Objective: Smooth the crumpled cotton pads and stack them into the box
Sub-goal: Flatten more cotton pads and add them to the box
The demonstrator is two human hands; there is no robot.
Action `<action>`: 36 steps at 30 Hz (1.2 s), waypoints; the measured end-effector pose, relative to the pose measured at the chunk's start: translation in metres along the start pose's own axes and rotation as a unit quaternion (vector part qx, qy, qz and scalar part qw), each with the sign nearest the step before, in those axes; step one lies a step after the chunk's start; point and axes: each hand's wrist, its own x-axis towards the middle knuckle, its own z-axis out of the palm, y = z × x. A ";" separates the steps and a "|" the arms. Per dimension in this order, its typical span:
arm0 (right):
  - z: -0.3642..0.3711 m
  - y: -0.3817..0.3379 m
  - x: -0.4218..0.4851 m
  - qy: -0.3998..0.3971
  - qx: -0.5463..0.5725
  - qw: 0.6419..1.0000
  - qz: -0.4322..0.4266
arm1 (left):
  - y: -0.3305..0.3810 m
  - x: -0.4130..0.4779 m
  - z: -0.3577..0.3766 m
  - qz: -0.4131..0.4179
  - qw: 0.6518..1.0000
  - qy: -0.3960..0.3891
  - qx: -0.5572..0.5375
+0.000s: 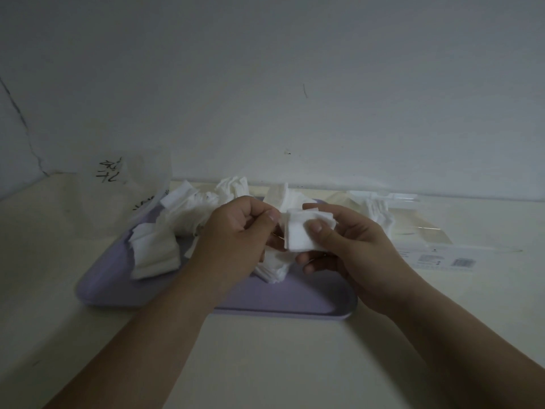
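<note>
A lavender tray [295,311] on the cream counter [265,364] carries a loose heap of crumpled cotton pads [156,252], white and creased, several folded over on themselves. To its right lies a clear plastic box [427,231] with a short row of white pads [379,214] standing inside (their number is hard to tell). Above the tray, the right hand [354,252] holds a square pad [300,234], nearly flat, its thumb pressed on the face, while the left hand [233,234], fingers curled, pinches the pad's left edge. A translucent bag [118,196] stands behind the tray's left corner.
</note>
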 end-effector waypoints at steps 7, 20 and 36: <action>0.000 -0.005 0.000 0.017 -0.008 1.000 0.002 | 0.003 -0.001 0.000 -0.024 0.999 -0.035 -0.026; 0.003 -0.002 -0.001 0.013 0.024 1.000 0.003 | -0.001 -0.001 0.000 0.022 0.999 0.017 0.034; -0.009 0.006 0.002 0.102 -0.071 0.992 -0.006 | 0.010 -0.003 -0.007 0.079 0.993 -0.091 -0.013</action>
